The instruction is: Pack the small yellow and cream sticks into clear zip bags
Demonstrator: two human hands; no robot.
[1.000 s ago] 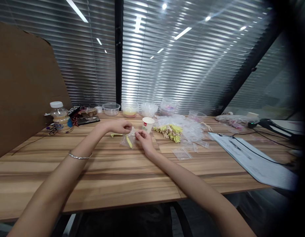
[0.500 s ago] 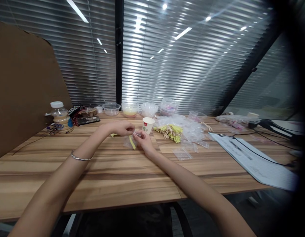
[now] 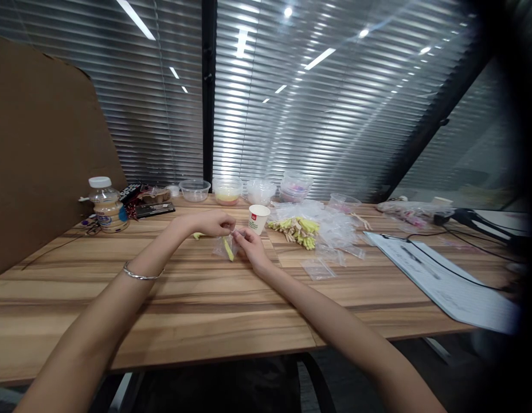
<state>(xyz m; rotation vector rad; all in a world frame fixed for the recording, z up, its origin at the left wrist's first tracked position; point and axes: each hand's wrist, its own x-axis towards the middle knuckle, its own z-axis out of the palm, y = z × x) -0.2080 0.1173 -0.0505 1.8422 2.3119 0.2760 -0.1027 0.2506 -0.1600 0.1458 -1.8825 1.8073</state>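
1. Two hands, our left hand (image 3: 216, 222) and right hand (image 3: 251, 245), have drawn closer within the last second.
2. Our fingers pinch the clear bag (image 3: 218, 248) by its top, a yellow piece (image 3: 228, 250) apparently inside.
3. It's midway between the desk's (image 3: 184, 312) near and far edges.
4. So both hands now work one bag mouth.

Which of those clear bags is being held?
The bag with a yellow strip inside, in the right hand; the other bags lie right of the cup.
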